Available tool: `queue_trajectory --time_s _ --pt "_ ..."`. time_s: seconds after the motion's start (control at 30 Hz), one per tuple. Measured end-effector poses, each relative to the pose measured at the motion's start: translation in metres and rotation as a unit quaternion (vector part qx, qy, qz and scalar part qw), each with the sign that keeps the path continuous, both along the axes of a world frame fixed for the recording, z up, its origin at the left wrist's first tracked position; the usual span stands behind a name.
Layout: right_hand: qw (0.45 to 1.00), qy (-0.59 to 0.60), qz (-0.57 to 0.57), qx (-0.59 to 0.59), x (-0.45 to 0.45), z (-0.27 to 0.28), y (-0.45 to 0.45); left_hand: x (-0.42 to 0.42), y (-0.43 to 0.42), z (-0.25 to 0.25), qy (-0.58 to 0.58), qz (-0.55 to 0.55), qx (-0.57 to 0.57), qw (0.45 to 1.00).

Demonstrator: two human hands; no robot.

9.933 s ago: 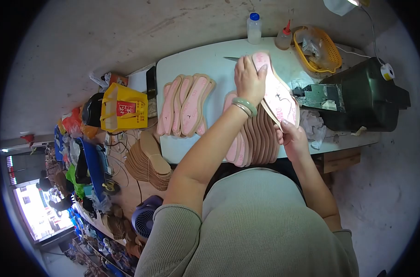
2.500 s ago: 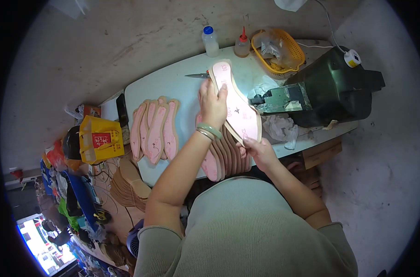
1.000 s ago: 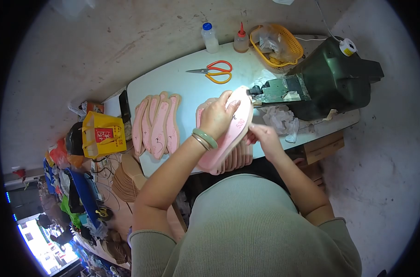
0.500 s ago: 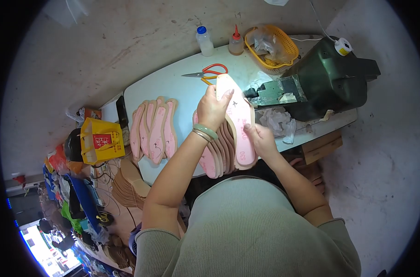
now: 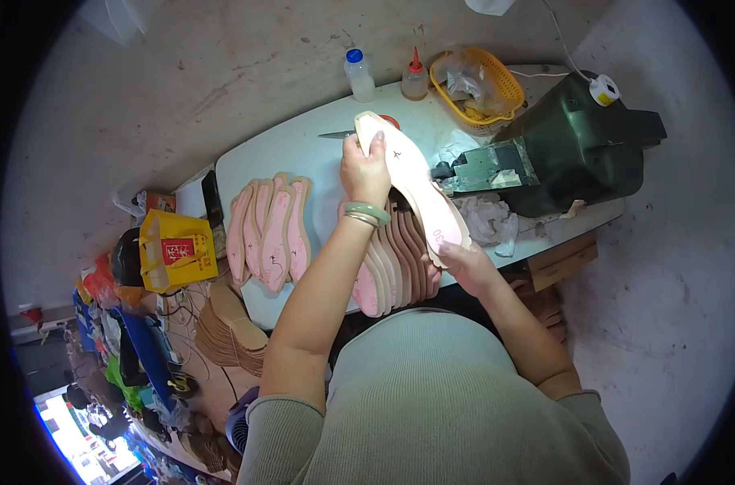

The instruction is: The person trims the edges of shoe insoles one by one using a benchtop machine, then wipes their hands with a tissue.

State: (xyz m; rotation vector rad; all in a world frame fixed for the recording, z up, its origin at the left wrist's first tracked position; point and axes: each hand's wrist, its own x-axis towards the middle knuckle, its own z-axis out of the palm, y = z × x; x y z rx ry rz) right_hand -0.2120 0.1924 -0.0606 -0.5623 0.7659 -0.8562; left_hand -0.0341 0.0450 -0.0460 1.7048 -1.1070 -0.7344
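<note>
A pale pink insole (image 5: 416, 179) with tan edges and a dark pen mark is held up between both hands, tilted over the table. My left hand (image 5: 366, 171) grips it near its upper end, thumb on the face. My right hand (image 5: 468, 267) holds the lower end, with the thumb on the face. Below it, a fanned row of insoles (image 5: 390, 263) lies by the front edge, partly covered by the held one. More pink insoles (image 5: 277, 230) overlap one another on the table's left part.
Scissors (image 5: 333, 135) lie partly hidden behind the held insole. Along the wall stand a blue-capped bottle (image 5: 359, 77), a red-tipped bottle (image 5: 414, 81) and a yellow basket (image 5: 509, 89). A dark green machine (image 5: 585, 145) occupies the right side. A yellow bag (image 5: 161, 267) is left of the table (image 5: 327, 166).
The insole has tilted, its upper end moving left and up, its lower end right and up. My right hand has shifted to its lower end. The scissors' handles are now mostly covered.
</note>
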Motion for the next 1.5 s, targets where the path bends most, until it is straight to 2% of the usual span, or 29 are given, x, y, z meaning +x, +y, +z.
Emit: queue_trajectory --time_s 0.13,0.17,0.23,0.27,0.33,0.43,0.57,0.7,0.9,0.97,1.17,1.27,1.37,1.4,1.5 --pt "0.997 0.022 -0.079 -0.006 0.019 0.005 -0.012 0.013 -0.022 -0.010 -0.008 -0.014 -0.002 1.000" --pt "0.995 0.027 -0.094 -0.003 0.024 0.008 -0.015 0.016 -0.026 -0.013 -0.120 -0.045 -0.051 0.990" --pt "0.992 0.040 -0.118 0.006 0.034 0.016 -0.025 0.021 -0.033 -0.007 -0.334 -0.106 -0.147 0.925" --pt "0.990 0.046 -0.130 0.012 0.038 0.018 -0.029 0.025 -0.037 -0.004 -0.333 -0.224 -0.172 0.900" --pt "0.989 0.061 -0.133 0.020 0.045 0.018 -0.040 0.030 -0.043 0.007 -0.316 -0.446 -0.214 0.809" --pt "0.986 0.089 -0.135 0.032 0.049 0.018 -0.051 0.033 -0.046 0.031 -0.294 -0.605 -0.086 0.735" --pt "0.986 0.113 -0.118 0.033 0.045 0.014 -0.056 0.037 -0.048 0.029 -0.313 -0.596 -0.072 0.736" --pt "0.977 0.131 -0.163 0.027 0.049 0.022 -0.055 0.038 -0.027 0.045 -0.314 -0.566 0.006 0.762" --pt "0.972 0.186 -0.144 0.009 0.039 0.017 -0.054 0.041 -0.004 0.034 -0.294 -0.509 -0.036 0.808" --pt "0.973 0.167 -0.159 -0.002 0.041 0.014 -0.057 0.040 0.001 0.035 -0.302 -0.494 -0.037 0.815" --pt "0.974 0.170 -0.151 -0.010 0.038 0.013 -0.059 0.041 -0.002 0.025 -0.216 -0.497 -0.009 0.840" --pt "0.977 0.154 -0.147 -0.010 0.036 0.014 -0.056 0.032 0.015 0.043 -0.180 -0.438 0.096 0.876" --pt "0.980 0.151 -0.128 -0.014 0.034 0.014 -0.048 0.033 0.023 0.031 -0.135 -0.410 0.066 0.900" --pt "0.981 0.152 -0.119 -0.016 0.034 0.014 -0.043 0.033 0.026 0.031 -0.174 -0.394 0.067 0.900" --pt "0.985 0.127 -0.106 -0.053 0.036 0.003 -0.021 0.027 0.039 0.029 -0.123 -0.369 0.116 0.914"
